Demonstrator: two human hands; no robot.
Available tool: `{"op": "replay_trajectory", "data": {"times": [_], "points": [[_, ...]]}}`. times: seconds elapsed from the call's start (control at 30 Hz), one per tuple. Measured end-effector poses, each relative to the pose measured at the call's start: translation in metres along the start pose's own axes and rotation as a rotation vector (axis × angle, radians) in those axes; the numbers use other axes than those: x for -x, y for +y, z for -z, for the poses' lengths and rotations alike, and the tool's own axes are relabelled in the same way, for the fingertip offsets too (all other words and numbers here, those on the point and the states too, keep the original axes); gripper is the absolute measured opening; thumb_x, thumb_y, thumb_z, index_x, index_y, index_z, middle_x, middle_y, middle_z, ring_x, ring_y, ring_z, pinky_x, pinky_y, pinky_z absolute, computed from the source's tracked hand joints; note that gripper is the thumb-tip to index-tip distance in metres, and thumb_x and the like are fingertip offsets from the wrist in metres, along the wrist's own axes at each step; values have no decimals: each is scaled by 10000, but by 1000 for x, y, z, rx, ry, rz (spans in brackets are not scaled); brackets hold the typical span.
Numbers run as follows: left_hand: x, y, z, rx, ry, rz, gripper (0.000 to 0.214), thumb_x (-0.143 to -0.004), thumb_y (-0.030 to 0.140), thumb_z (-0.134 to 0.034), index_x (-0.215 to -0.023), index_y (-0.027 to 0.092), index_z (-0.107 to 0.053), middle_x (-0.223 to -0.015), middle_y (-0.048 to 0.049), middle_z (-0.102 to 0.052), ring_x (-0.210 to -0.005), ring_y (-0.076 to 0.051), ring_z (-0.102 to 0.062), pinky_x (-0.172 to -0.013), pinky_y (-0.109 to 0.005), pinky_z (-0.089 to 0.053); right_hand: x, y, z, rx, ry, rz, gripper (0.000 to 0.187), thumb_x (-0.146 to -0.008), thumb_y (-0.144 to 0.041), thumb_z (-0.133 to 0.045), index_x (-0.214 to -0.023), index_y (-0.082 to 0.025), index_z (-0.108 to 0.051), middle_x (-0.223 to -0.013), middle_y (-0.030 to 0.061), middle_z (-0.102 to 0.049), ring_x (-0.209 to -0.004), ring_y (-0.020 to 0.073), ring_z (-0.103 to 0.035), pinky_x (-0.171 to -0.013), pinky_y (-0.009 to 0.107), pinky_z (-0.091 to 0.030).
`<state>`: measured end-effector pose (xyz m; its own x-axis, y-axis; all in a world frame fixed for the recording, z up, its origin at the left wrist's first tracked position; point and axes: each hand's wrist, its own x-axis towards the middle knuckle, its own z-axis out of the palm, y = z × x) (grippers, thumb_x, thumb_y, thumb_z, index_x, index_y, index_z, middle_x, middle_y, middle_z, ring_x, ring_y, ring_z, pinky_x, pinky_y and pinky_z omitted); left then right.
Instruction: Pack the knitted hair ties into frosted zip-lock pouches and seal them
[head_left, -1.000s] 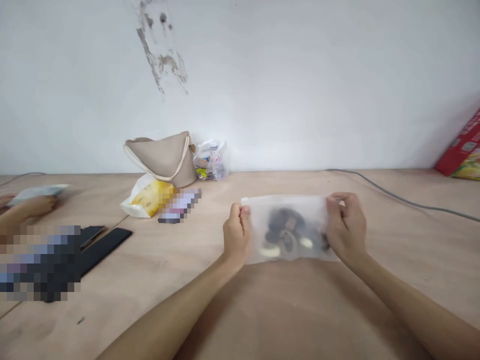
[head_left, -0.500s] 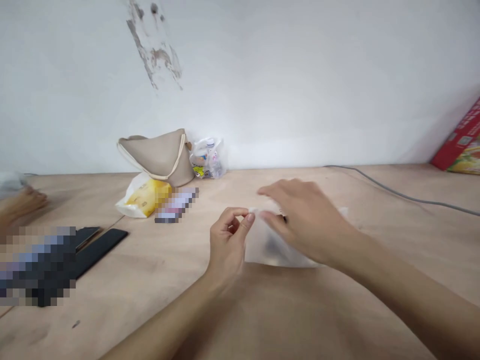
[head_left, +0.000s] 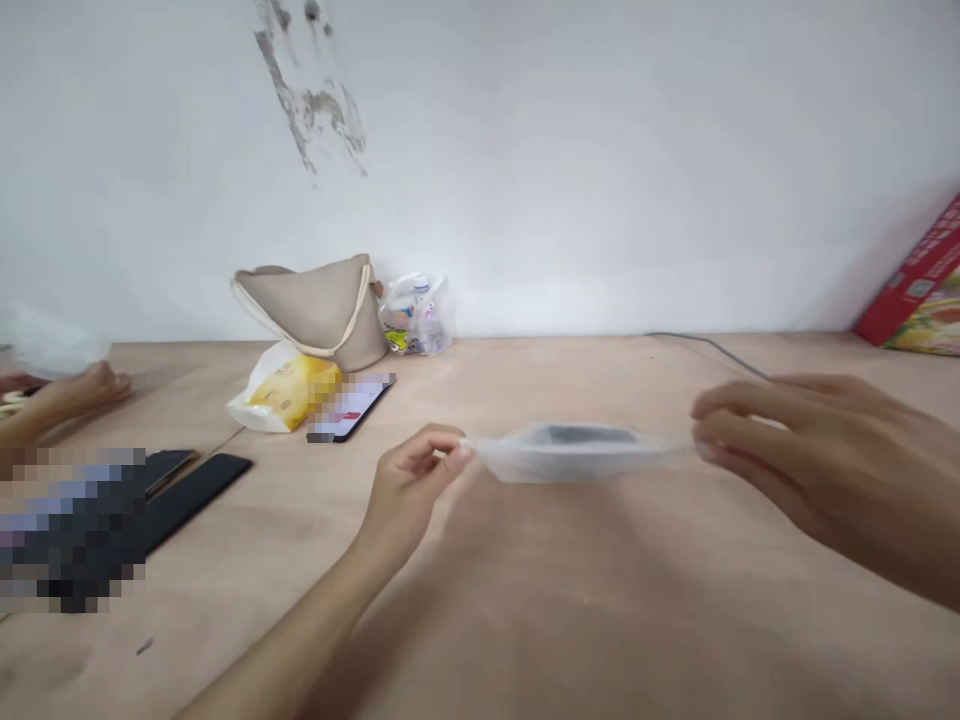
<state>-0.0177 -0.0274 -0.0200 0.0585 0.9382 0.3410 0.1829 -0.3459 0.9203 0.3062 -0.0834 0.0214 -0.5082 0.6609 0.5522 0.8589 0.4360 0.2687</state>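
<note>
A frosted plastic pouch (head_left: 577, 452) hangs stretched between my two hands above the wooden table, seen almost edge-on, with something dark inside its upper fold. My left hand (head_left: 412, 490) pinches the pouch's left end between thumb and fingers. My right hand (head_left: 825, 450) pinches its right end with the fingertips. The pouch's contents are mostly hidden by the frosted film.
On the table (head_left: 525, 600) stand a beige handbag (head_left: 307, 315), a yellow-printed plastic bag (head_left: 285, 395), a phone (head_left: 349, 408), a clear bag of bottles (head_left: 415, 315) and black flat items (head_left: 195, 498). A co-worker's hand (head_left: 79, 393) holds a whitish sheet (head_left: 56, 342) at left. A grey cable (head_left: 712, 342) and a red box (head_left: 915, 290) lie at the back right.
The pouch has risen off the table and now stretches out nearly edge-on. My right hand has moved from over the pouch out to the right, and my left hand has shifted left.
</note>
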Motion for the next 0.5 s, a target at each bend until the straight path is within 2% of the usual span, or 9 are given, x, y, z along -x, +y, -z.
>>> {"op": "replay_trajectory", "data": {"times": [0.07, 0.13, 0.2, 0.3, 0.37, 0.43, 0.5], "points": [[9, 6, 3, -133, -107, -25, 246, -801, 414, -564, -827, 206, -693, -944, -63, -659, -885, -208, -579, -714, -288, -454, 20, -7, 4, -22, 40, 21, 284, -880, -453, -408, -970, -303, -631, -989, 14, -682, -790, 220, -647, -708, 394, -467], [19, 15, -5, -288, -82, -60, 342, -869, 443, -451, -1053, 236, -653, -1135, -73, -629, -1044, -239, -554, -855, -360, -448, 27, -26, -2, -80, 75, -28, 431, -831, -568, -429, -1139, -307, -577, -1104, 41, -662, -889, 258, -645, -710, 416, -497], [27, 23, -23, -443, -137, -130, 407, -890, 431, -426, -1235, 249, -542, -1322, -71, -523, -1221, -252, -456, -1007, -431, -370, 25, -53, -17, -145, 74, -147, 482, -858, -523, -405, -1238, -251, -521, -1204, 88, -617, -1025, 281, -606, -797, 452, -497], [34, 27, -59, -608, -452, -318, 566, -894, 470, -400, -1391, 203, -354, -1458, -85, -365, -1361, -260, -285, -1112, -480, -248, 19, -92, -48, -222, -59, -184, 562, -856, -450, -440, -1345, -173, -422, -1343, 119, -505, -1211, 283, -478, -928, 467, -442], [37, 22, -78, -680, -637, -336, 658, -897, 519, -358, -1417, 122, -289, -1487, -122, -287, -1390, -264, -210, -1131, -486, -212, 19, -110, -65, -233, -78, -162, 587, -839, -362, -442, -1379, -146, -366, -1381, 123, -459, -1260, 279, -422, -977, 485, -395], [40, 13, -87, -702, -726, -317, 715, -899, 548, -315, -1427, 71, -238, -1494, -154, -244, -1396, -268, -184, -1136, -489, -198, 24, -118, -76, -236, -70, -121, 645, -813, -339, -448, -1401, -109, -316, -1401, 139, -427, -1291, 287, -377, -1010, 503, -349], [42, 4, -88, -689, -740, -304, 750, -891, 573, -304, -1440, 76, -186, -1498, -167, -227, -1394, -276, -186, -1129, -509, -203, 29, -120, -81, -246, -65, -100, 695, -788, -351, -470, -1399, -67, -300, -1405, 161, -415, -1306, 301, -347, -1030, 512, -314]]}}
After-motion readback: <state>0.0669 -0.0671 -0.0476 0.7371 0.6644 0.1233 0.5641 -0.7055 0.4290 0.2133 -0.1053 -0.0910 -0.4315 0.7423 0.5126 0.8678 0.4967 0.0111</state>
